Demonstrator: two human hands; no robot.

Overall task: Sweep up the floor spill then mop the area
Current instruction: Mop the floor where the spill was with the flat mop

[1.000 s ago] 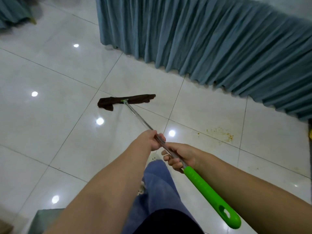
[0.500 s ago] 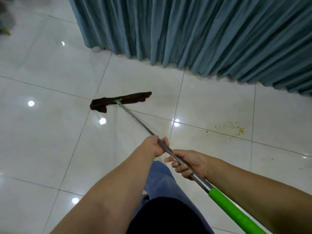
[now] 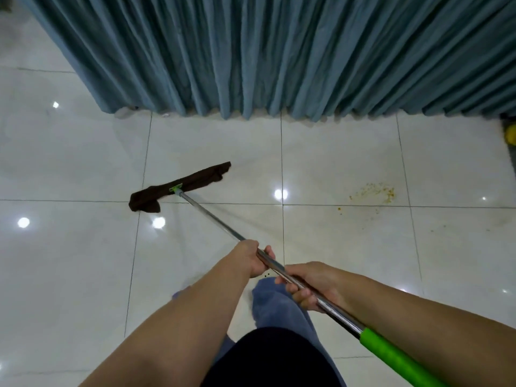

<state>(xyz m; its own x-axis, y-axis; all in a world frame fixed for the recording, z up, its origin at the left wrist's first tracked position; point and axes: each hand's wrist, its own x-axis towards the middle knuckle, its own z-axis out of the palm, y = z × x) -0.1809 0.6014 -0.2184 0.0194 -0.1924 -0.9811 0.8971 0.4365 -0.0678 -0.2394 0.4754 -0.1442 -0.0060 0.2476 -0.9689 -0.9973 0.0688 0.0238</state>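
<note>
A flat mop with a dark brown cloth head [image 3: 178, 187] lies on the white tiled floor, its metal pole [image 3: 212, 219] running back to a green grip [image 3: 396, 358] at the lower right. My left hand [image 3: 251, 258] is closed around the pole further forward. My right hand [image 3: 312, 286] grips the pole just behind it. A patch of yellow-orange crumbs, the spill [image 3: 374, 192], lies on the tiles to the right of the mop head, well apart from it.
A long blue-grey curtain [image 3: 279, 57] hangs to the floor across the back. A yellow object [image 3: 511, 135] shows at the right edge. My legs in blue trousers [image 3: 279, 308] stand below the hands. Ceiling lights reflect off the glossy tiles.
The view has swung right and closer to the curtain. The mop head has turned and now lies more slanted, and the spill sits further left in view. Both hands kept their hold.
</note>
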